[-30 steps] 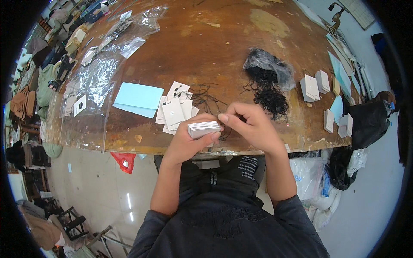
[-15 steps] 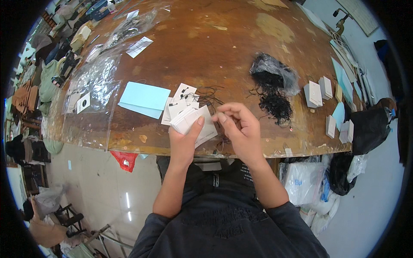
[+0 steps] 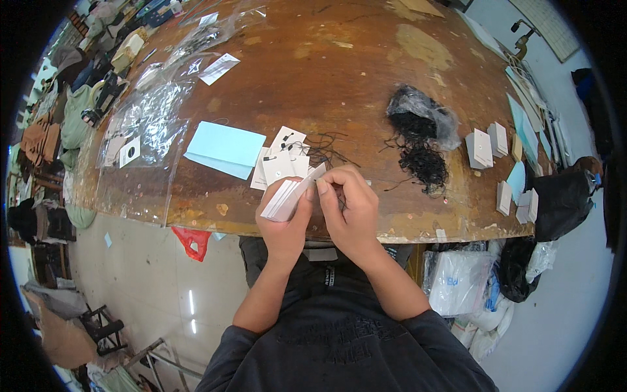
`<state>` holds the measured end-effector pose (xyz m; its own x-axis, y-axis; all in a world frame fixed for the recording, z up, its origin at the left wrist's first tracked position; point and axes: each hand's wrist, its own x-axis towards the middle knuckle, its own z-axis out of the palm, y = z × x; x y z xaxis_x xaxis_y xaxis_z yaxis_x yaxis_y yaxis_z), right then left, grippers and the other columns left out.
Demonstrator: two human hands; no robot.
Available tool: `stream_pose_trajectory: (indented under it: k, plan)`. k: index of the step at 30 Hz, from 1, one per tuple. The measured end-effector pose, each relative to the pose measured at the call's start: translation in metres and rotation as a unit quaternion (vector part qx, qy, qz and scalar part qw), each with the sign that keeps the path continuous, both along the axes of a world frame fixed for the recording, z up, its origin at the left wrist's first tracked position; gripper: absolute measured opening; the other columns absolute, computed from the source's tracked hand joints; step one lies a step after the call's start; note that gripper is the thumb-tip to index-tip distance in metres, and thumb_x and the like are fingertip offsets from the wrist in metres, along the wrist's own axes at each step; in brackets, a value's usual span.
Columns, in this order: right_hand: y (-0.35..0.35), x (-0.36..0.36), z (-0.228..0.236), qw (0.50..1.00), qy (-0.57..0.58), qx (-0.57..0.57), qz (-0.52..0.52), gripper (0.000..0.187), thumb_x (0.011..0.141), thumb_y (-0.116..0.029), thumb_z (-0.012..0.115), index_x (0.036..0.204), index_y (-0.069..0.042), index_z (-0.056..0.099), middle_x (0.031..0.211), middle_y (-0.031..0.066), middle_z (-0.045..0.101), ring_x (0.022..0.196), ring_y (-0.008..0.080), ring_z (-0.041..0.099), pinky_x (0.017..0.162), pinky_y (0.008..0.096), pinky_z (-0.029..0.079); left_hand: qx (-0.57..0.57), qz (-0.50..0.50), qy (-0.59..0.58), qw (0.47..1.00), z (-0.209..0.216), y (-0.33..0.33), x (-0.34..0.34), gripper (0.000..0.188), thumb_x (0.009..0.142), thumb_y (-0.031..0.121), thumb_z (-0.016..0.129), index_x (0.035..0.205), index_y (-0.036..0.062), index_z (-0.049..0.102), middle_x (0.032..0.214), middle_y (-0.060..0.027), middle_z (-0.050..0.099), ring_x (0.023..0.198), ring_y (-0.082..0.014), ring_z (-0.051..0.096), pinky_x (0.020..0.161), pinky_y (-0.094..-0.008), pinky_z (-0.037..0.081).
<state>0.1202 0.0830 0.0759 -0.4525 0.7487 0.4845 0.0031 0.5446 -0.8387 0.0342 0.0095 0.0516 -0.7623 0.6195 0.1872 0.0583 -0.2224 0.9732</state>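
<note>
My left hand (image 3: 285,228) is closed around a stack of white hang tags (image 3: 277,204), thumb on the front one. The front tag is tipped up edge-on toward my right hand (image 3: 354,212). Thumb and forefinger of that hand pinch together at this tag's upper edge; whatever lies between them is too small to make out. Just beyond the stack lie loose white hang tags (image 3: 279,166) with black string loops through them. Loose black strings (image 3: 330,149) trail to their right on the table.
A folded light-blue paper (image 3: 225,147) lies left of the loose tags, beside clear plastic bags (image 3: 147,166). Bundled black strings (image 3: 423,166) spill from a plastic bag (image 3: 447,127) at right. Stacks of white tags (image 3: 479,149) stand near the right edge of the wooden table (image 3: 313,72).
My right hand has moved in against the stack, fingertips now at the front tag's edge. That tag has turned from facing up to nearly edge-on, and my left hand has tilted.
</note>
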Motion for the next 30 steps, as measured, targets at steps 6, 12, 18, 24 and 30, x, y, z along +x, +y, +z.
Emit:
stream_pose_trajectory:
  k: [6,12,18,24,30]
  plan:
    - [0.001,-0.006,0.003,0.999,-0.023,0.046,0.005,0.006,0.088,0.001,0.06,0.093,0.001,0.056,0.083,0.0134,0.058,0.07,0.0263,0.059,0.062,0.032,0.047,-0.006,0.044,0.078,0.996,0.002,0.0,0.004,0.018,0.083,-0.001,0.07,0.1,0.001,0.066,0.091,-0.0052,0.066,0.08,-0.0123,0.061,0.073,-0.026,0.05]
    - [0.012,0.004,0.002,0.964,0.007,-0.252,0.085,0.01,0.087,-0.003,0.067,0.09,0.002,0.058,0.079,0.0067,0.062,0.069,0.0134,0.057,0.06,0.0278,0.045,0.015,0.098,0.555,0.826,0.003,0.009,-0.029,0.03,0.064,0.006,0.074,0.093,0.0109,0.071,0.089,-0.0024,0.066,0.082,-0.0242,0.062,0.069,-0.0316,0.054]
    - [0.055,0.017,0.011,0.984,-0.047,-0.111,-0.135,0.023,0.088,-0.011,0.068,0.069,0.0,0.063,0.062,-0.0023,0.056,0.061,0.0045,0.048,0.054,0.0239,0.039,0.106,-0.008,0.508,0.855,-0.003,0.007,-0.028,0.026,0.065,0.006,0.076,0.09,0.0095,0.072,0.084,-0.0059,0.066,0.077,-0.0254,0.065,0.067,-0.0328,0.055]
    - [0.068,0.056,0.0,0.989,-0.118,0.062,-0.068,0.011,0.087,-0.011,0.067,0.082,-0.001,0.065,0.076,0.007,0.064,0.069,0.0206,0.061,0.064,0.0304,0.047,-0.101,0.018,0.043,0.994,-0.001,0.015,-0.062,0.024,0.085,0.011,0.073,0.102,-0.0038,0.066,0.091,-0.0059,0.068,0.083,-0.0144,0.065,0.075,-0.0267,0.051]
    - [0.053,0.068,-0.016,0.843,-0.364,0.364,0.156,0.021,0.074,-0.013,0.06,0.094,-0.007,0.061,0.1,0.0068,0.065,0.099,0.0243,0.06,0.08,0.0356,0.052,-0.064,0.101,-0.019,0.993,0.003,0.01,-0.07,0.028,0.089,0.012,0.069,0.11,-0.005,0.062,0.09,-0.0074,0.067,0.077,-0.0125,0.064,0.073,-0.0268,0.05]
